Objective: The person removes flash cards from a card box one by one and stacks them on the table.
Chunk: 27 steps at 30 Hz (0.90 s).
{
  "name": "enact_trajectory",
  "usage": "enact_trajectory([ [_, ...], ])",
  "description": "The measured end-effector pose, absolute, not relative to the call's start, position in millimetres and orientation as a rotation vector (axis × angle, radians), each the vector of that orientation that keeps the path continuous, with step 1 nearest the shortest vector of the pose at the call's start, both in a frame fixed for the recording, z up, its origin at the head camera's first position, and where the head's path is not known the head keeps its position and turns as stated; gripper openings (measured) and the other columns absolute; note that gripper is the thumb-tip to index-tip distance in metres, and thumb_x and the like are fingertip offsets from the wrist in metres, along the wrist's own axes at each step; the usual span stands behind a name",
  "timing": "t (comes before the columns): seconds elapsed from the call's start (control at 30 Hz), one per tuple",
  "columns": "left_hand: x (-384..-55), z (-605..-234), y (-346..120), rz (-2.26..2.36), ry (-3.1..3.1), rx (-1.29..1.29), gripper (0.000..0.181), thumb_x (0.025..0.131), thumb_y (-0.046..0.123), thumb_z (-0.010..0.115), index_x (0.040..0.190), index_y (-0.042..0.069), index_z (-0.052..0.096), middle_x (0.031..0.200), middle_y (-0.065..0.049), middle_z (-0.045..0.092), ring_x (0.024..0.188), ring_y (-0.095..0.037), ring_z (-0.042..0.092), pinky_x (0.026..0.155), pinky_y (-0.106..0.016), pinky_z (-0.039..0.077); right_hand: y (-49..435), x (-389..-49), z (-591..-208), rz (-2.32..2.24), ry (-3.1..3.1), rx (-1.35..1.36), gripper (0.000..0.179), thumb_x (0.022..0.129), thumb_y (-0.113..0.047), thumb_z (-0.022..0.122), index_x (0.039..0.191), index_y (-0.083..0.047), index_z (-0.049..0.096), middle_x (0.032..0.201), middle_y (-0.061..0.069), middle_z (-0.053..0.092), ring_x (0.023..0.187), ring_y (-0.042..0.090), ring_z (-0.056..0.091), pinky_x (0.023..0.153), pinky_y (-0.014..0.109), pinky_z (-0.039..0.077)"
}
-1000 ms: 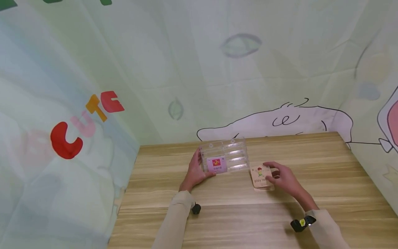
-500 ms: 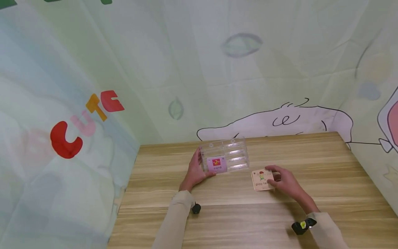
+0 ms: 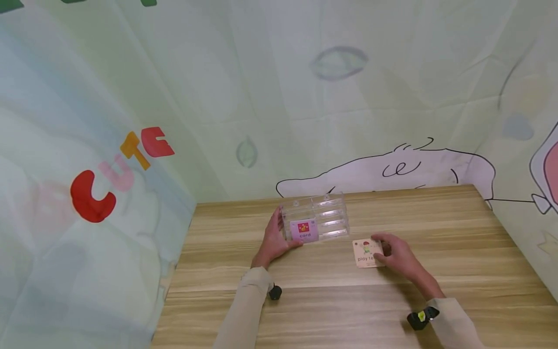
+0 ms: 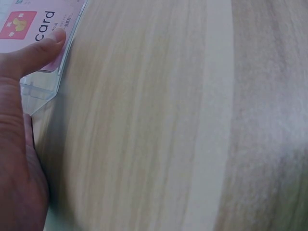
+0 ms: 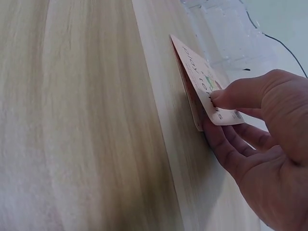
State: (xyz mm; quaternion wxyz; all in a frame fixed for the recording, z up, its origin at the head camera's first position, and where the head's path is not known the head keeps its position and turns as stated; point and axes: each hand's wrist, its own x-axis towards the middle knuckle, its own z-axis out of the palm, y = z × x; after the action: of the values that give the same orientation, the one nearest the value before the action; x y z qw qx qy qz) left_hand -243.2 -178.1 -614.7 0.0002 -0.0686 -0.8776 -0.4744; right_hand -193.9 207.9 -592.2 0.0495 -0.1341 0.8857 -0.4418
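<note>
My left hand (image 3: 272,246) holds the left side of a clear plastic rack (image 3: 332,218) with two columns of slots. Its thumb lies on the front, against the lower edge of a purple card (image 3: 305,228) printed "card", which sits in the lower left slot. To the right of the rack, my right hand (image 3: 402,258) pinches peach flash cards (image 3: 364,251), the top one printed "play tennis". In the right wrist view the thumb presses the top card (image 5: 197,72), fingers are underneath, and at least one more card (image 5: 191,96) shows spread apart below it.
The wood-grain table (image 3: 331,300) runs back to a printed cloth backdrop (image 3: 244,97). Another cloth side (image 3: 39,242) hangs along the table's left edge. Each wrist wears a small black camera, the right one (image 3: 418,319) low over the table.
My right hand has drawn the flash cards slightly down and away from the rack. The card edge that stuck out below the top one no longer shows in the head view. The left hand stays put.
</note>
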Motion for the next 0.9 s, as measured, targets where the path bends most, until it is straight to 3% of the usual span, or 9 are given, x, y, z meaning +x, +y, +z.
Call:
enact_trajectory([
  [0.27, -242.9, -615.0, -178.0, -1.486, -2.751, -0.218, 0.129, 0.071, 0.03, 0.099, 0.166, 0.015, 0.013, 0.162, -0.014, 0.036, 0.148, -0.031, 0.039, 0.122, -0.041, 0.035, 203.5, -193.2, -594.1, -1.235, 2.81, -0.456, 0.048, 0.084, 0.004, 0.079, 0.129, 0.008, 0.064, 0.123, 0.028, 0.064, 0.1, 0.034, 0.063, 0.083, 0.048, 0.059],
  [0.63, -243.2, -615.5, -178.2, -1.485, -2.751, -0.228, 0.129, 0.071, 0.031, 0.098, 0.166, 0.014, 0.013, 0.162, -0.014, 0.036, 0.148, -0.03, 0.039, 0.121, -0.04, 0.035, 200.1, -193.7, -588.2, -1.135, 2.821, -0.455, 0.047, 0.085, 0.003, 0.078, 0.129, 0.009, 0.065, 0.114, 0.025, 0.06, 0.078, 0.019, 0.051, 0.06, 0.026, 0.045],
  [0.9, -243.6, -615.5, -177.9, -1.5, -2.752, -0.221, 0.128, 0.072, 0.032, 0.098, 0.166, 0.016, 0.013, 0.162, -0.012, 0.035, 0.149, -0.028, 0.038, 0.122, -0.037, 0.034, 196.8, -193.7, -585.0, -1.063, 2.841, -0.479, 0.045, 0.085, 0.003, 0.077, 0.128, 0.011, 0.064, 0.115, 0.029, 0.059, 0.074, 0.018, 0.05, 0.062, 0.031, 0.045],
])
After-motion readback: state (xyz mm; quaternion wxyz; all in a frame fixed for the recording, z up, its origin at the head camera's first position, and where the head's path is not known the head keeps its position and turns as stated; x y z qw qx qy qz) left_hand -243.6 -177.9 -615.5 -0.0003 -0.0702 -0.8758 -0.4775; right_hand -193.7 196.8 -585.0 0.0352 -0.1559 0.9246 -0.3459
